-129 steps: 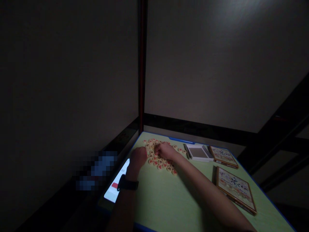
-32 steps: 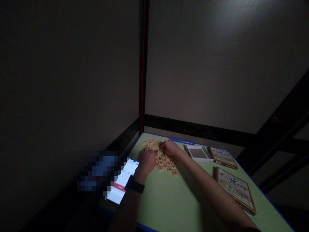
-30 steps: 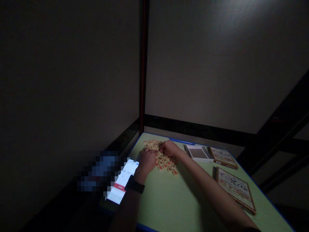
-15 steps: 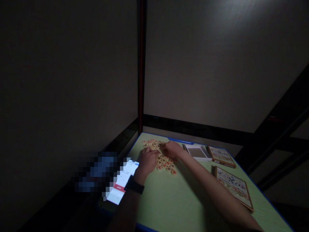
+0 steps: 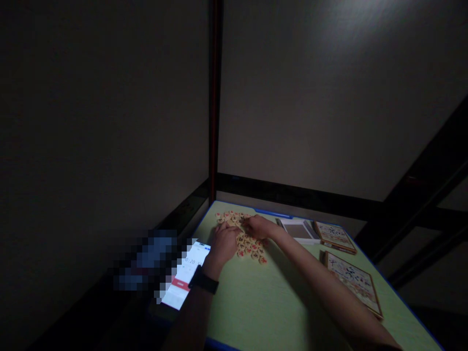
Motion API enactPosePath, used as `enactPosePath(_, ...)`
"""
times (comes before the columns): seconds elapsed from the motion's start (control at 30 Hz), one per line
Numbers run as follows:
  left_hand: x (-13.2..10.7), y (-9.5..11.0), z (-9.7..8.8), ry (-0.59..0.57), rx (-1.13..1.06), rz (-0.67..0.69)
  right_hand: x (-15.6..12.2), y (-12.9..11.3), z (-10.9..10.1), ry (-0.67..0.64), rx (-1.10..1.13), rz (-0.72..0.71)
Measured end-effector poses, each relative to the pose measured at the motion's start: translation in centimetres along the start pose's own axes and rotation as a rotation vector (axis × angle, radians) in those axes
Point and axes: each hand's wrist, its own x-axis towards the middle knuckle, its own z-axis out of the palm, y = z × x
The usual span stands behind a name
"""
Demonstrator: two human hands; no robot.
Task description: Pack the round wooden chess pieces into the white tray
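Several round pale game discs (image 5: 252, 248) with red and dark marks lie clustered on a green table (image 5: 263, 302). My left hand (image 5: 224, 242), with a dark watch on its wrist, rests palm down on the near left part of the cluster, fingers curled over discs. My right hand (image 5: 258, 226) lies on the far side of the cluster, its fingers bent and pressed onto discs. Whether either hand grips a disc is hidden in the dim light.
A lit phone (image 5: 186, 280) showing a timer lies at the table's left edge. A white tray (image 5: 298, 230) and two framed boards (image 5: 334, 230) (image 5: 353, 282) sit on the right. Walls and a dark post (image 5: 213, 97) close in the far corner.
Since 4.3 s ago both hands have shifted over the discs, the left one moving right onto the cluster. Over the last second the hands have barely moved.
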Motion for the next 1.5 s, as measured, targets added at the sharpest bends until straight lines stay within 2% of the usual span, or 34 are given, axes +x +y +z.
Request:
enactPosePath(0.17,0.0,0.0,0.1,-0.023,0.012,-0.002,0.1,0.1,0.6,-0.013,0.012,-0.057)
enactPosePath(0.43,-0.1,0.1,0.0,-0.035,0.011,-0.005,0.3,0.9,0.4,0.079,0.135,-0.104)
enactPosePath(0.8,-0.3,0.2,-0.1,-0.025,0.016,0.007,0.7,2.1,1.3,0.119,0.227,0.043)
enactPosePath(1.07,-0.1,0.1,0.0,-0.016,0.022,0.019,-0.1,1.9,0.2,0.145,0.133,0.125)
enactPosePath(1.2,0.2,0.1,-0.6,0.073,0.047,-0.086,-0.4,2.2,-0.7,0.188,0.054,0.163)
enactPosePath(1.3,0.3,-0.1,-1.0,0.133,0.089,-0.186,-0.5,1.7,-0.5,0.197,0.005,0.139)
enactPosePath(1.5,0.2,-0.1,-1.0,0.147,0.116,-0.216,0.1,0.2,0.7,0.173,-0.012,0.085)
